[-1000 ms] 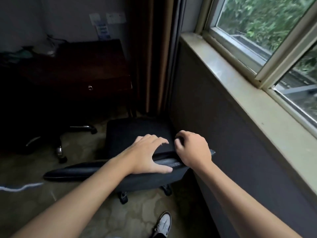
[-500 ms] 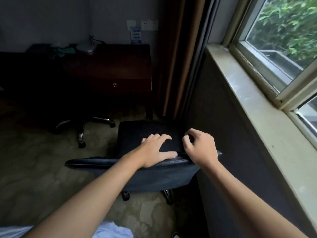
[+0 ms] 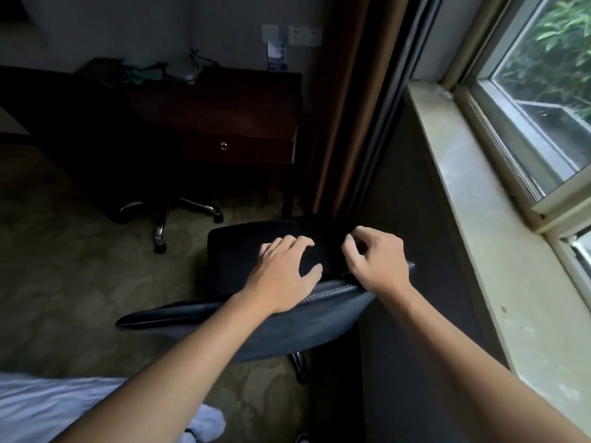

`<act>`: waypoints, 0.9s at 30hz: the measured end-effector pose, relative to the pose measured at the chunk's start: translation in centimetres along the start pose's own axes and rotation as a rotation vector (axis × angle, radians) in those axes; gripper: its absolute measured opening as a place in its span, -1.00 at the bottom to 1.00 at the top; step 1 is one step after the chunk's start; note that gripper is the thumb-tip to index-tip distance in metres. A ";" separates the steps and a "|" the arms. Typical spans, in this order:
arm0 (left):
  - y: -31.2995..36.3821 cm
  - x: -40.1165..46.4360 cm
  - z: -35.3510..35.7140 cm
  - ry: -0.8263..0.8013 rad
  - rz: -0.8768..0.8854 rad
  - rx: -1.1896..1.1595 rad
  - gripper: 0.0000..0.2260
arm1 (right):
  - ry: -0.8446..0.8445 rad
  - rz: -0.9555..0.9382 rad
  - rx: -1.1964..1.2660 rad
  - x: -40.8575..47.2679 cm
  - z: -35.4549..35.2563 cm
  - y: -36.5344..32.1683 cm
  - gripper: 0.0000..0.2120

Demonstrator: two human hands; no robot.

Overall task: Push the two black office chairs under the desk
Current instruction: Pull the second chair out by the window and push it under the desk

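Near black office chair [image 3: 256, 318]: smooth, faintly glossy leather-like backrest rim with pale stitching, matt woven cloth seat. Dark brown wooden desk [image 3: 230, 113] at 11 o'clock: polished surface, small shiny metal drawer ring. Far black swivel chair [image 3: 160, 215]: glossy chromed metal legs.

Dim room w/ daylight only from the window [image 3: 540, 100] at upper right, green leaves outside, pale stone sill [image 3: 499, 251] running down the right edge above a dark wall panel [image 3: 415, 314]. Brown curtain [image 3: 348, 100] hangs top centre beside it; grey wall [image 3: 144, 30] across the top w/ white sockets [image 3: 305, 35] & a small blue card [image 3: 276, 55]. Floor is olive patterned carpet [image 3: 64, 282], centre-left, v. dark toward upper left, and white bedding [image 3: 48, 407] fills the bottom-left corner.
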State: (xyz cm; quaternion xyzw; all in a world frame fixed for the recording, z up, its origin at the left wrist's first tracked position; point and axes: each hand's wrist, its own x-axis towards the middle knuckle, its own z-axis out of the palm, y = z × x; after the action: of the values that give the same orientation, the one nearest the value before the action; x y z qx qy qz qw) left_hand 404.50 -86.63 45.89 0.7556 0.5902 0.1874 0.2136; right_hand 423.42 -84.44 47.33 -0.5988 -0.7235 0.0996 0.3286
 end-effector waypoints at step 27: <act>-9.8 0.7 -7.1 0.397 -0.338 0.424 -0.74 | -0.489 -0.026 -0.148 14.3 11.0 -4.8 -0.75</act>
State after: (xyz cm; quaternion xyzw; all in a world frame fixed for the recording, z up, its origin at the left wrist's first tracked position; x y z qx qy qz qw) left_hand 392.89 -83.16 46.58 0.6235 0.7629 0.1661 -0.0396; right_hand 412.08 -69.64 46.58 -0.5702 -0.7943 0.1839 0.1004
